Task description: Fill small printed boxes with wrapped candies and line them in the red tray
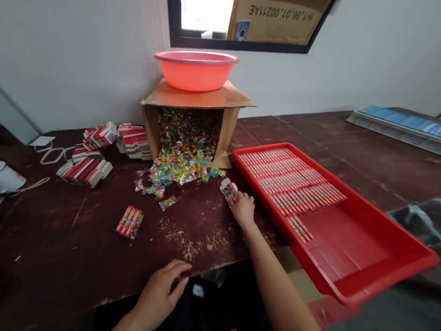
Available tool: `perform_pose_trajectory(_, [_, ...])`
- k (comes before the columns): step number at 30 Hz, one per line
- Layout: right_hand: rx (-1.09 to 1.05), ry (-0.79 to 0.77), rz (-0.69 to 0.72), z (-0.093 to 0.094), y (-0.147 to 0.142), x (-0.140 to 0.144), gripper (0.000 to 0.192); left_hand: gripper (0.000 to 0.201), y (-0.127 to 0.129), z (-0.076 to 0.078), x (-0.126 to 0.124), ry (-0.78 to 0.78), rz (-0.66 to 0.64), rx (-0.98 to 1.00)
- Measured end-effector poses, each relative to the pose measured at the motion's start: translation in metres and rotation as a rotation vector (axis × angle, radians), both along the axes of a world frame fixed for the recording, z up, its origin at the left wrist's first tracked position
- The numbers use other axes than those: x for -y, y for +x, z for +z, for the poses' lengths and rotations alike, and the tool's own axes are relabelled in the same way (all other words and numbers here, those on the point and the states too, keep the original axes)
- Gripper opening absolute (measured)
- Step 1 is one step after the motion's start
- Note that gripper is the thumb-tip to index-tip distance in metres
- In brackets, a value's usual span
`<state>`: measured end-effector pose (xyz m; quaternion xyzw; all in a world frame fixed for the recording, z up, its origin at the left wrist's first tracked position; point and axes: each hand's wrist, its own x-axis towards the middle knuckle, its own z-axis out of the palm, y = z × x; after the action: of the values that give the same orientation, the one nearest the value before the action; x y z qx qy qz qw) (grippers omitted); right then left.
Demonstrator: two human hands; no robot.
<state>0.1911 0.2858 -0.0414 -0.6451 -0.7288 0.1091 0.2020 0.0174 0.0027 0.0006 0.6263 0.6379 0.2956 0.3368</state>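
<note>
A small candy packet (pixel 229 190) is pinched in the fingertips of the right hand (pixel 242 208), its long axis pointing away toward the candy pile (pixel 178 166) just beyond, while the left hand (pixel 158 294), far nearer the body, is rested loosely curled and empty on the table edge (pixel 72 276).

Glossy plastic tray (pixel 391 270), worn wooden table (pixel 55 253)

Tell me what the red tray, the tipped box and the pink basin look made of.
Red tray: likely moulded plastic, smooth with a slight sheen. Tipped box: brown corrugated cardboard, matt, with folded flaps. Pink basin: probably plastic, glossy and slightly translucent.
</note>
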Motion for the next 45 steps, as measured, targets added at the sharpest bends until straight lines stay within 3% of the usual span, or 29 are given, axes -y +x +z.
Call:
perform_pose_trajectory(2, [-0.057, 0.038, 0.01, -0.004, 0.007, 0.004, 0.027, 0.028, -0.003, 0.001, 0.001, -0.008, 0.038, 0.018])
perform_pose_trajectory(9, [-0.289, 0.077, -0.084, -0.018, 0.035, 0.024, 0.044, 0.028, -0.006, -0.004, 0.0, -0.021, 0.068, 0.057])
perform_pose_trajectory(14, [-0.366, 0.062, -0.026, -0.012, 0.047, 0.026, 0.042, 0.028, -0.007, -0.002, -0.003, -0.031, 0.058, 0.079])
perform_pose_trajectory(18, [-0.402, 0.174, -0.094, -0.003, 0.048, 0.042, 0.046, 0.027, -0.008, -0.008, -0.003, -0.026, 0.087, 0.138])
perform_pose_trajectory(20, [-0.487, 0.169, -0.082, -0.002, 0.037, 0.072, 0.044, 0.028, -0.007, -0.015, -0.003, -0.029, 0.128, 0.232])
perform_pose_trajectory(22, [-0.649, 0.063, 0.017, -0.004, 0.015, 0.119, 0.04, 0.039, -0.006, -0.023, -0.005, -0.042, 0.176, 0.412])
perform_pose_trajectory(25, [-0.85, -0.242, 0.355, -0.009, -0.024, 0.198, 0.034, 0.052, -0.003, -0.025, -0.01, -0.14, 0.244, 0.772])
perform_pose_trajectory(26, [-0.857, -0.292, 0.459, -0.008, -0.033, 0.218, 0.032, 0.05, -0.002, -0.023, -0.012, -0.185, 0.262, 0.881])
perform_pose_trajectory(28, [-0.804, -0.271, 0.52, 0.001, -0.039, 0.241, 0.032, 0.046, -0.001, -0.017, -0.015, -0.249, 0.299, 1.048])
perform_pose_trajectory(31, [-0.638, -0.098, 0.49, 0.023, -0.028, 0.234, 0.04, 0.044, -0.002, -0.008, -0.016, -0.29, 0.347, 1.197])
perform_pose_trajectory(34, [-0.497, 0.004, 0.633, 0.039, -0.018, 0.21, 0.037, 0.042, -0.004, -0.004, -0.012, -0.404, 0.335, 1.2])
perform_pose_trajectory(37, [-0.423, 0.099, 0.747, 0.045, -0.021, 0.205, 0.037, 0.041, -0.007, 0.0, -0.007, -0.491, 0.244, 1.149])
perform_pose_trajectory(42, [-0.451, 0.043, 0.733, 0.048, -0.027, 0.22, 0.023, 0.042, -0.021, 0.017, -0.009, -0.361, 0.18, 1.116])
perform_pose_trajectory(45, [-0.482, 0.05, 0.699, 0.053, -0.024, 0.217, 0.033, 0.027, -0.024, 0.026, -0.014, -0.391, 0.115, 0.99])
